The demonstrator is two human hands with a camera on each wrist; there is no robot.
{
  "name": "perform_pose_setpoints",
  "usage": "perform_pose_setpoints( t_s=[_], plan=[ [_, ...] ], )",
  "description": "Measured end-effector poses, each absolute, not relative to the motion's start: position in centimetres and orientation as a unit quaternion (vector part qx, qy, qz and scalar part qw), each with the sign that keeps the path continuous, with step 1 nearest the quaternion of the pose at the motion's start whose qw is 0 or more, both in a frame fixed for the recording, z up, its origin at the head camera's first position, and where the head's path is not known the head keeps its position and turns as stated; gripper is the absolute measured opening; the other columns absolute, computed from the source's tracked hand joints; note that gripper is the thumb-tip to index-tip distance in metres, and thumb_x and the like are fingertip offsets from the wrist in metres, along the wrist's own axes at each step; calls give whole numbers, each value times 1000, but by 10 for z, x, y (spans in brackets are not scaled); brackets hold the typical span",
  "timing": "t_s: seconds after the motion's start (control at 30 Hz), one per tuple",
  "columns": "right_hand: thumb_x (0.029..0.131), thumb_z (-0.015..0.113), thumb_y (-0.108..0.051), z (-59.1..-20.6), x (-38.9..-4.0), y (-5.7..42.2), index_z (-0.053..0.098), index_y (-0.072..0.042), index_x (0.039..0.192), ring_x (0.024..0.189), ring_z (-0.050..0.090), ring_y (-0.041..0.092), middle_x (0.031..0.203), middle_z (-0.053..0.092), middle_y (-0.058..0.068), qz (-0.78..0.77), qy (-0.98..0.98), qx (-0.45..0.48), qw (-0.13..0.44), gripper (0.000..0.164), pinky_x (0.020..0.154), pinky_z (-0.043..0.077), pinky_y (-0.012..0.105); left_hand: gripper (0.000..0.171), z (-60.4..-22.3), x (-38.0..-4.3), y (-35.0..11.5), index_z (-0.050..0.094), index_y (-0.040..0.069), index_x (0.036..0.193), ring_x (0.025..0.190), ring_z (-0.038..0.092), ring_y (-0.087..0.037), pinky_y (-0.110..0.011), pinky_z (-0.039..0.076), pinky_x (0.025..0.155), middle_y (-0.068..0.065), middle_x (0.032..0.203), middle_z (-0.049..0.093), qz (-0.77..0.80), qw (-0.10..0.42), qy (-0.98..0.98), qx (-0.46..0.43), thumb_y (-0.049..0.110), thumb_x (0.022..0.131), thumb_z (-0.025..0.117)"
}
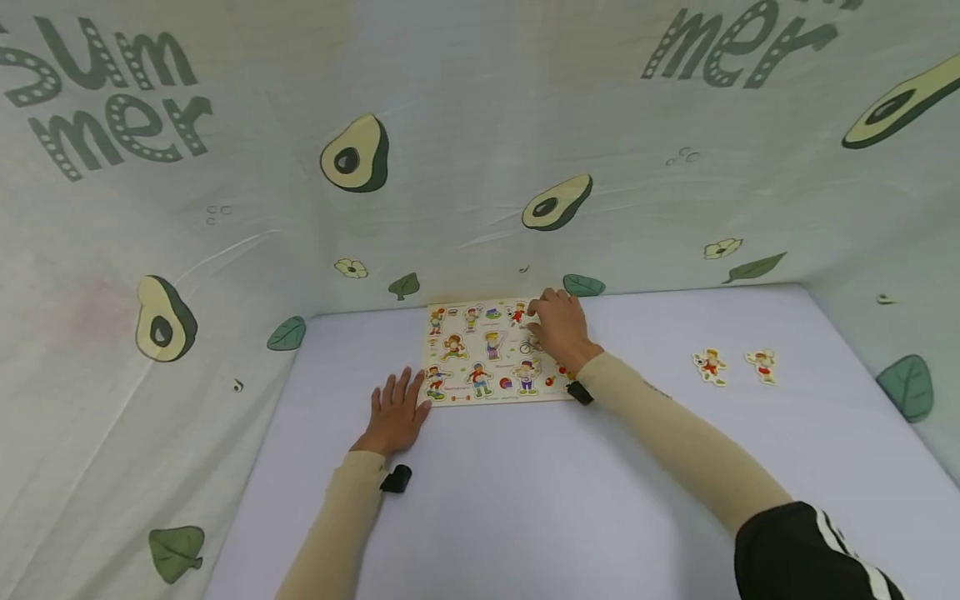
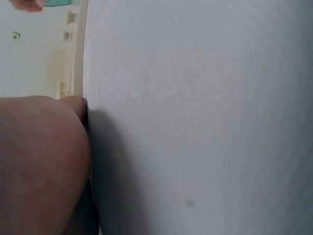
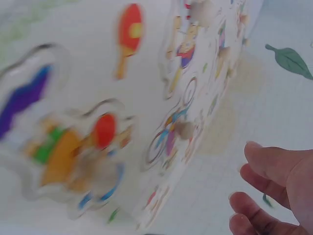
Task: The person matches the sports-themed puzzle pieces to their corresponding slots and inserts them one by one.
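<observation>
A wooden picture puzzle board (image 1: 474, 346) with cartoon sports figures lies at the back of the table. Spread, straight fingers of my left hand (image 1: 393, 414) rest by its front left corner. In the left wrist view the board's edge (image 2: 78, 54) runs upward from the left hand (image 2: 39, 161). My right hand (image 1: 561, 327) is over the board's back right part, its fingers loosely bent. The right wrist view shows those fingers (image 3: 266, 156) apart with nothing between them, beside a bicycle piece (image 3: 171, 129) with a round knob. The right forearm covers part of the board's right side.
Two loose puzzle pieces lie on the right of the white table (image 1: 525, 500): a figure with a football (image 1: 709, 367) and another small figure (image 1: 764, 367). A cloth (image 1: 450, 100) printed with avocados and leaves hangs behind the table and along both sides.
</observation>
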State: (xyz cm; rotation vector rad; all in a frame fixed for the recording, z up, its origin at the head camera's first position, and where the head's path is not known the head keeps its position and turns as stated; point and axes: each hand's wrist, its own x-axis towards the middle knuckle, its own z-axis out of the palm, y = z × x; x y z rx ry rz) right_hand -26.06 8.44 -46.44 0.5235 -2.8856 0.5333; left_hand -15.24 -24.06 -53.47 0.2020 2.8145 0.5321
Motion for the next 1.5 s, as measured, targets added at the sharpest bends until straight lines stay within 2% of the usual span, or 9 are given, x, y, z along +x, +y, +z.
perform_pose_setpoints(
  t_s=[0.3, 0.57, 0.9, 1.23, 1.5],
  plan=[
    [95, 81, -14, -467, -231, 137, 77, -1, 114, 110, 58, 38, 116, 66, 19, 200, -966, 128, 101, 23, 98, 45, 54, 67, -536, -151, -243, 16, 4, 169, 160, -1, -52, -71, -2, 124, -26, 175, 4, 174, 132, 973, 78, 35, 115, 38],
    [94, 80, -9, -473, -209, 193, 77, 0, 109, 107, 57, 44, 116, 66, 24, 206, -968, 78, 120, 18, 96, 45, 60, 66, -540, -153, -245, 17, 5, 169, 160, 0, -53, -72, 0, 124, -26, 175, 6, 172, 122, 974, 81, 35, 115, 39],
    [91, 81, -5, -482, -184, 259, 76, 3, 109, 102, 56, 50, 113, 64, 30, 203, -968, 44, 140, 20, 88, 42, 66, 66, -539, -154, -243, 18, 5, 169, 160, 1, -53, -72, 0, 124, -26, 175, 7, 169, 121, 975, 77, 33, 114, 40],
    [90, 80, -5, -489, -169, 310, 73, 7, 111, 101, 54, 57, 113, 62, 36, 194, -973, 13, 125, 25, 83, 40, 68, 66, -535, -152, -241, 16, 5, 169, 160, 0, -53, -71, -1, 125, -26, 175, 5, 163, 131, 976, 68, 34, 115, 38],
    [89, 77, -3, -493, -164, 330, 72, 10, 112, 102, 54, 59, 114, 60, 39, 173, -980, -7, 95, 26, 79, 42, 68, 67, -530, -151, -239, 14, 5, 170, 160, -4, -52, -70, -4, 125, -25, 176, 2, 165, 141, 974, 66, 34, 115, 38]
  ],
)
